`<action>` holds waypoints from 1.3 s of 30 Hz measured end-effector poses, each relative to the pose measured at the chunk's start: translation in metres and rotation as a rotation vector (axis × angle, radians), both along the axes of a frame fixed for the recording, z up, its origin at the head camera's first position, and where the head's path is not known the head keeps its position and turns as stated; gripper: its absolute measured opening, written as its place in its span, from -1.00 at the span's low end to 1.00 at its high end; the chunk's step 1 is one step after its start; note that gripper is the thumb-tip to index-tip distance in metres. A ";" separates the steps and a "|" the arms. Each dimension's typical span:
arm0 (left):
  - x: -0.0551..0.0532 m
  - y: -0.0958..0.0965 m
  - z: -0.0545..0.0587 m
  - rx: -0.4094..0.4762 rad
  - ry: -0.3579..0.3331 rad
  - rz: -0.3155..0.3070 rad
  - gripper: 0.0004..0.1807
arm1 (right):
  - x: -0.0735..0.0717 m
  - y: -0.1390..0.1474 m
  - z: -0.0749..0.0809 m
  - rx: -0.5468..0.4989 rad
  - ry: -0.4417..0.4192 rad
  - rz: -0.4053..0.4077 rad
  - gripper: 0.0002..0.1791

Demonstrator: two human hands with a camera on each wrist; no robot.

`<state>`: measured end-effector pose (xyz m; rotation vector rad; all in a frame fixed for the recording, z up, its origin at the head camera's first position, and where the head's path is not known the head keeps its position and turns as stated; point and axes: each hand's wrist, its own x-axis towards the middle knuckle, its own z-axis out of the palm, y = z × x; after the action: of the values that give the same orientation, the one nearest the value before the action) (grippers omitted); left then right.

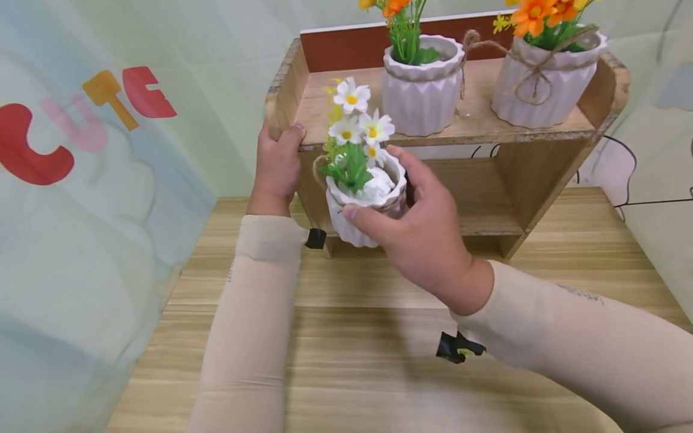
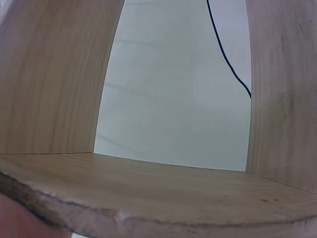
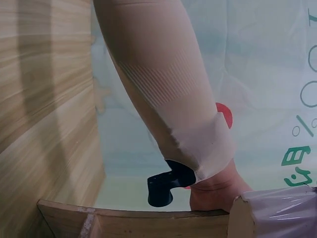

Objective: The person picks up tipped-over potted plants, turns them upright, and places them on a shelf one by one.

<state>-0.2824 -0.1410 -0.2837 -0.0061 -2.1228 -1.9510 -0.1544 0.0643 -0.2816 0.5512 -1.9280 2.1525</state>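
Note:
My right hand (image 1: 428,231) grips a white ribbed flowerpot (image 1: 352,219) from its right side, with the thumb on the near wall and fingers behind. White daisies (image 1: 352,129) with yellow centres and green leaves stand in the pot. It is held in front of the left part of a small wooden shelf (image 1: 465,114). With my left hand (image 1: 276,165) I hold the shelf's left side panel, the thumb on its inner side near the front edge. The left wrist view looks into the shelf's lower part, past a wooden board (image 2: 163,193).
Two more white pots, one in the middle (image 1: 422,96) and one at the right (image 1: 547,84), stand on the upper board with orange flowers and twine bows. The shelf stands on a wood-grain table (image 1: 346,337). Behind hangs a pale printed curtain (image 1: 195,54).

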 end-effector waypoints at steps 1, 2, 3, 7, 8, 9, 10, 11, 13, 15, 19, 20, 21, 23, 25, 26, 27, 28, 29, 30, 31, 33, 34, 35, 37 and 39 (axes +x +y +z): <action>0.000 0.000 0.000 0.003 -0.001 0.002 -0.26 | -0.001 0.000 0.002 0.001 0.006 0.002 -0.19; 0.000 0.000 0.000 0.010 0.005 0.001 -0.27 | -0.001 0.000 0.004 0.006 0.012 0.001 -0.19; 0.000 0.000 0.000 0.017 0.009 0.000 -0.27 | -0.002 0.001 0.006 0.008 0.017 0.002 -0.18; 0.000 0.000 0.000 0.028 0.021 -0.009 -0.28 | -0.003 0.001 0.012 0.018 0.025 -0.001 -0.19; 0.000 0.000 0.000 0.028 0.019 -0.009 -0.28 | -0.003 0.001 0.013 0.025 0.025 -0.003 -0.20; 0.000 0.000 0.000 0.025 0.014 -0.007 -0.28 | -0.004 0.001 0.015 0.031 0.024 -0.007 -0.20; 0.001 0.001 0.000 0.023 0.011 -0.006 -0.28 | -0.004 0.000 0.016 0.038 0.024 -0.010 -0.21; 0.001 0.000 0.000 0.026 0.010 -0.006 -0.28 | -0.004 0.000 0.017 0.045 0.023 -0.011 -0.21; 0.001 0.001 0.000 0.032 0.003 -0.004 -0.28 | -0.004 0.000 0.020 0.052 0.021 -0.013 -0.22; 0.001 0.001 0.000 0.036 0.002 -0.008 -0.29 | -0.005 -0.001 0.022 0.047 0.019 -0.011 -0.22; 0.002 0.001 0.000 0.035 0.005 -0.017 -0.30 | -0.006 -0.001 0.026 0.030 0.010 0.005 -0.23; 0.002 0.001 0.000 0.035 0.010 -0.019 -0.31 | -0.006 -0.001 0.026 0.030 0.014 0.004 -0.23; 0.002 0.001 0.000 0.037 0.012 -0.021 -0.31 | -0.006 -0.002 0.027 0.028 0.017 0.006 -0.24; 0.002 0.000 0.000 0.036 0.013 -0.024 -0.31 | -0.007 -0.003 0.030 0.023 0.020 0.010 -0.25; 0.001 0.000 0.000 0.041 0.029 -0.028 -0.33 | -0.008 -0.003 0.033 0.030 0.021 0.004 -0.25; 0.001 0.000 0.000 0.044 0.044 -0.032 -0.34 | -0.009 -0.003 0.034 0.037 0.019 -0.001 -0.26; 0.000 0.000 -0.001 0.045 0.055 -0.035 -0.35 | -0.009 -0.003 0.036 0.038 0.017 -0.001 -0.26; 0.000 -0.001 -0.001 0.042 0.066 -0.037 -0.36 | -0.010 -0.003 0.038 0.043 0.015 -0.004 -0.26; -0.001 -0.001 -0.001 0.046 0.076 -0.042 -0.38 | -0.010 -0.003 0.040 0.047 0.013 -0.008 -0.26; -0.001 -0.001 -0.002 0.043 0.088 -0.045 -0.39 | -0.011 -0.003 0.042 0.048 0.013 -0.010 -0.27; -0.002 -0.001 -0.002 0.043 0.091 -0.049 -0.39 | -0.011 -0.003 0.043 0.049 0.013 -0.012 -0.27; -0.002 -0.001 -0.002 0.031 0.081 -0.048 -0.38 | -0.011 -0.004 0.046 0.040 0.017 -0.008 -0.28; -0.001 -0.001 -0.002 0.029 0.080 -0.049 -0.37 | -0.011 -0.004 0.048 0.040 0.019 -0.008 -0.28; -0.001 -0.001 -0.001 0.029 0.075 -0.048 -0.37 | -0.011 -0.004 0.050 0.041 0.021 -0.009 -0.28; -0.001 -0.001 -0.001 0.026 0.075 -0.046 -0.36 | -0.011 -0.004 0.052 0.044 0.023 -0.010 -0.28; 0.000 -0.001 0.000 0.024 0.068 -0.046 -0.34 | -0.012 -0.004 0.055 0.044 0.019 -0.013 -0.28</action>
<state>-0.2826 -0.1421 -0.2840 -0.1159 -2.0732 -1.9731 -0.1665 0.0598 -0.2263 0.5627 -1.9672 2.0942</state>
